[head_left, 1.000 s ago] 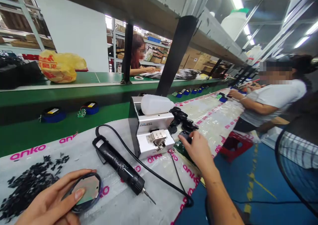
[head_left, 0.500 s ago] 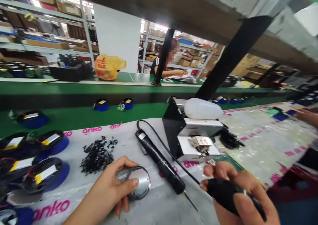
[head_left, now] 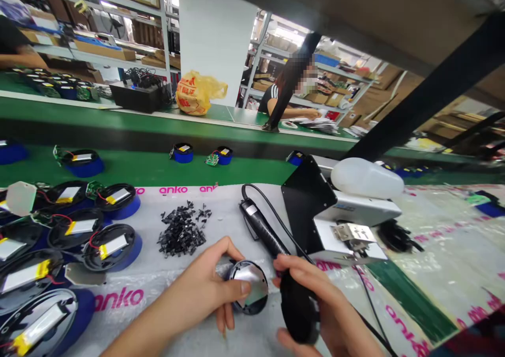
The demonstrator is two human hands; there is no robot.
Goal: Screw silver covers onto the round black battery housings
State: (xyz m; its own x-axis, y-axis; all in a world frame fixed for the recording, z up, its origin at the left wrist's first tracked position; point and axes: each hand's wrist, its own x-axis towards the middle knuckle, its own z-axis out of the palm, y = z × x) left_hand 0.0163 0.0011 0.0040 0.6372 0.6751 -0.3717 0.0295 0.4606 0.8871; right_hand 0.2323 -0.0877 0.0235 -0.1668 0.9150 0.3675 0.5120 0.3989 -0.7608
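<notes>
My left hand is closed on a round black housing with a shiny silver plate inside, thumb pressed on the plate. Just to its right, my right hand grips a round black cover by its edges, broad dark face turned toward the housing. The two parts are apart. Behind my right hand lies a black electric screwdriver with a cord; its tip is hidden. A heap of small black plastic pieces sits beyond my left hand.
Several blue round housings with batteries crowd the left side. A black-and-silver machine with a white bottle-like object on top stands at right. Behind runs a green conveyor; a person sits across it.
My right hand has moved left, close to my left hand, and turned the black cover so its broad face shows. The whole view has shifted left.
</notes>
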